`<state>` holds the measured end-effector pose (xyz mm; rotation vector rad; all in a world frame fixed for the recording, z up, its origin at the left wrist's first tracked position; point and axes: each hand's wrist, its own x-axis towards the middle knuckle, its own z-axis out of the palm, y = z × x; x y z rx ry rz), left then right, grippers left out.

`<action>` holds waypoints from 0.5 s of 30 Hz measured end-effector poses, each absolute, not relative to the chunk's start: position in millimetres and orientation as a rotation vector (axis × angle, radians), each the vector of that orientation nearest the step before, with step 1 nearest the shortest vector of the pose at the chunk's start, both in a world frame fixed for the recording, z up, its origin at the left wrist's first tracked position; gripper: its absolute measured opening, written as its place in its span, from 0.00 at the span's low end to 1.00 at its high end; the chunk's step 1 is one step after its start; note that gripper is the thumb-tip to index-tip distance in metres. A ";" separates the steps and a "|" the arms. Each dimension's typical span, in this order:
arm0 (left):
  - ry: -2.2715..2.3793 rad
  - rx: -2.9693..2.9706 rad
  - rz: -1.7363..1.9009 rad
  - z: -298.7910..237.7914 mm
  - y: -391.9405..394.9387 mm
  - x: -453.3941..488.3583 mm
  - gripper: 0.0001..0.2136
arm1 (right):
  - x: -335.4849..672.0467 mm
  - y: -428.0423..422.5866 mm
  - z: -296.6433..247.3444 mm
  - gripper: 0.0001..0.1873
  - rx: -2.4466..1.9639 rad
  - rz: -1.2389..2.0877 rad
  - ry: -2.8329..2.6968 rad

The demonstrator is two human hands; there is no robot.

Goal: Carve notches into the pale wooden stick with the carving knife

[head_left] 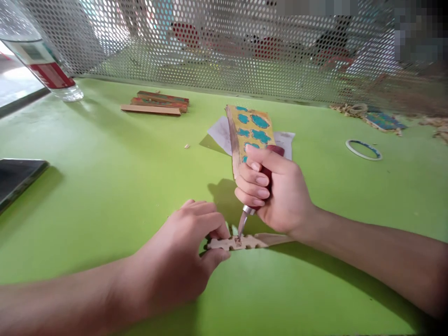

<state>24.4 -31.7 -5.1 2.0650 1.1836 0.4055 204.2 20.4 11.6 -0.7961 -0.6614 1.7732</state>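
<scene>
Through the head camera I am watching a notched wooden piece lying low in front of me, its long axis running almost crosswise and rising slightly toward the right. The left hand is nearer to its left end and is pinching that end between thumb and bent fingers. The piece is sitting on or just above the green table; I cannot tell which, because the hand is covering the contact there.

The right hand is closed firmly around the dark red handle of a carving knife, with the fingers wrapped tight and the blade pointing down and slightly left. Its tip is touching the piece's scalloped top edge close to the left hand, so the two hands are working only a short way apart.

Behind the right hand, a strip of wood painted yellow and teal is lying across a sheet of sandpaper, its near end hidden or nearly hidden by the fingers. Farther left I am seeing a stack of wooden sticks, a plastic bottle and a dark phone. To the right, a thin painted ring and curled wood shavings are lying on the table, with a perforated metal screen standing along its far edge.
</scene>
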 end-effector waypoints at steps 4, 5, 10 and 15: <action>1.192 2.045 0.404 -5.2 -31.4 24.1 0.05 | 208.1 6.5 24.4 0.22 -0.662 1.710 -0.893; 1.192 2.038 0.406 -5.7 -31.2 24.2 0.05 | 208.8 3.3 27.3 0.22 -0.638 1.701 -0.952; 1.143 2.040 0.460 -9.0 -30.6 23.6 0.05 | 210.8 -1.0 30.6 0.25 -0.519 1.693 -1.197; 1.149 2.051 0.438 -7.0 -31.2 22.5 0.06 | 211.0 -0.9 30.1 0.26 -0.505 1.715 -1.266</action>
